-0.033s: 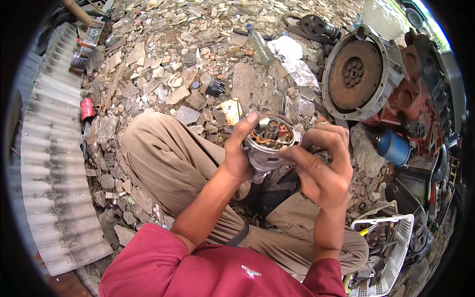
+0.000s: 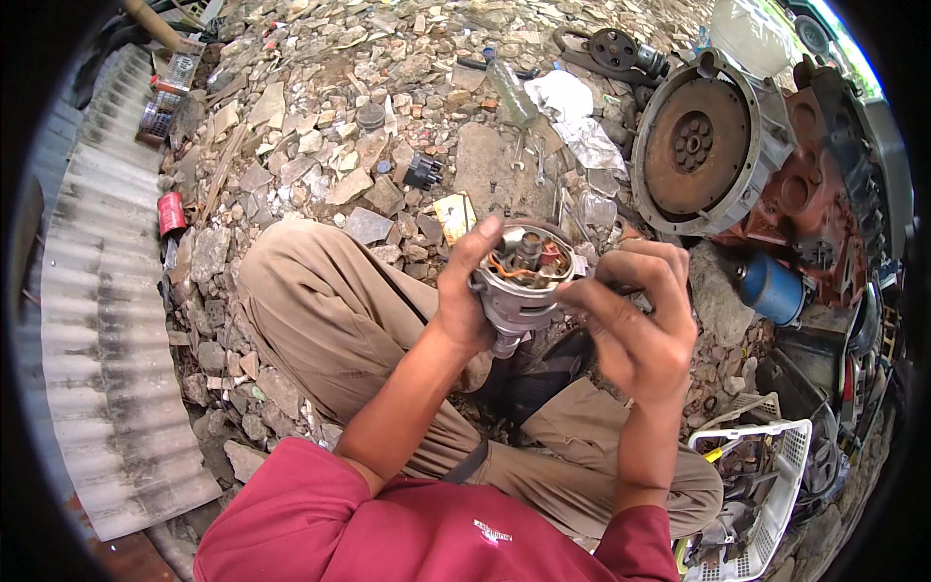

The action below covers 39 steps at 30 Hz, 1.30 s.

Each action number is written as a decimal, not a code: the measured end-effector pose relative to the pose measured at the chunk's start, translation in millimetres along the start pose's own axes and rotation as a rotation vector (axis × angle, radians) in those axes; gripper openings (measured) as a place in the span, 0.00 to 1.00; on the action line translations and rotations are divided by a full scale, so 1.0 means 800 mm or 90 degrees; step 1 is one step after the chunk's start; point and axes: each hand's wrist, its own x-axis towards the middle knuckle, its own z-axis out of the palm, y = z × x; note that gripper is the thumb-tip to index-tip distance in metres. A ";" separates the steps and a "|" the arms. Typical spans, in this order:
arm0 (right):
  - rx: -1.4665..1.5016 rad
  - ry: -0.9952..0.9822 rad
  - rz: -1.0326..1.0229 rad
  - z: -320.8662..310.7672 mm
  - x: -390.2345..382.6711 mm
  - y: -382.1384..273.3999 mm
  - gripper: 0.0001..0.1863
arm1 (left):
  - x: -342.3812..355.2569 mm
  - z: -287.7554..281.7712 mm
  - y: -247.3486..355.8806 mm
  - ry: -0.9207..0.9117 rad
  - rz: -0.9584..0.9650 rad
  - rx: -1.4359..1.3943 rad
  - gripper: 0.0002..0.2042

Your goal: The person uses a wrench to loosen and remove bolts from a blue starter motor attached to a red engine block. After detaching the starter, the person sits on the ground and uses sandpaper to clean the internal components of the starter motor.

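My left hand (image 2: 458, 306) grips a round silver metal housing (image 2: 516, 302), resembling an ignition distributor, with its thumb up at the rim. The housing is open on top, showing a central shaft (image 2: 529, 247), an orange wire (image 2: 509, 270) and small reddish parts. My right hand (image 2: 635, 330) is at the housing's right side, fingers curled and bent toward its edge; what, if anything, its fingertips hold is hidden. Beyond the housing, a yellow packet (image 2: 452, 215), a black multi-post cap (image 2: 423, 171) and metal wrenches (image 2: 540, 165) lie on the rubble.
My crossed legs (image 2: 330, 310) are beneath my hands. At the right stand a large flywheel housing (image 2: 693, 145), a reddish engine block (image 2: 829, 223), a blue canister (image 2: 771, 291) and a white crate (image 2: 795, 466) of parts. Corrugated sheet (image 2: 116, 291) and a red can (image 2: 171, 213) lie left.
My right hand has shifted slightly to the right, and the housing in my left hand has moved a little, tilting slightly.
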 end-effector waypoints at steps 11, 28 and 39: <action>-0.006 -0.059 -0.011 -0.016 0.000 0.004 0.14 | 0.000 0.008 -0.001 0.001 -0.028 0.021 0.27; 0.056 -0.081 0.013 0.000 0.002 -0.009 0.16 | 0.005 -0.001 -0.008 0.012 0.074 0.273 0.24; 0.075 -0.103 0.053 0.000 -0.002 -0.009 0.13 | 0.006 -0.007 -0.010 0.024 0.196 0.532 0.27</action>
